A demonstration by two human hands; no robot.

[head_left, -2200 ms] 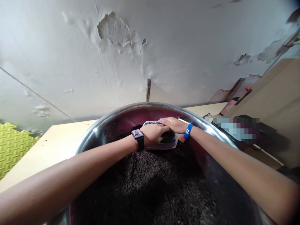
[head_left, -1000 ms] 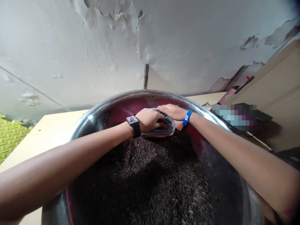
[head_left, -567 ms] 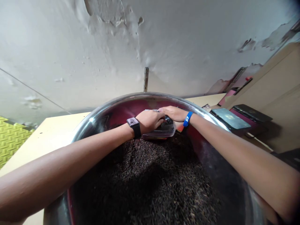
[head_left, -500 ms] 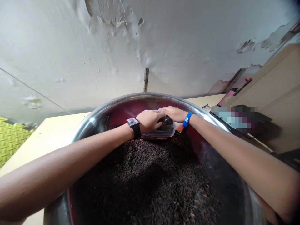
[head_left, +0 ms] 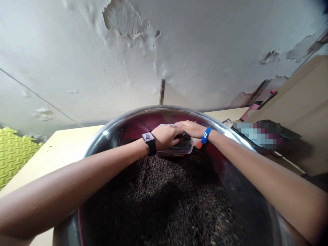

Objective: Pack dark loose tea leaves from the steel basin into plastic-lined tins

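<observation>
A large round metal tub (head_left: 120, 118) holds a deep layer of dark, dry shreds that look like loose tea leaves (head_left: 164, 181). At its far side lies a clear plastic container (head_left: 183, 147), partly hidden under my hands, with something red and orange along its lower edge. My left hand (head_left: 166, 136), below a black watch, is closed on it with curled fingers. From the right, my right hand (head_left: 191, 128) reaches over the container's far side, its fingertips meeting my left hand; it too is closed on the container. A small black part shows between the hands.
The tub stands on a pale tabletop (head_left: 64, 143) against a peeling wall (head_left: 128, 68). A yellow foam mat (head_left: 15, 153) lies at the left. Beyond the right rim are a blurred-out item (head_left: 258, 135) and a tan panel (head_left: 297, 99).
The whole view has shifted slightly, so everything sits a little lower and to the right. Both hands stay on the container in nearly the same pose.
</observation>
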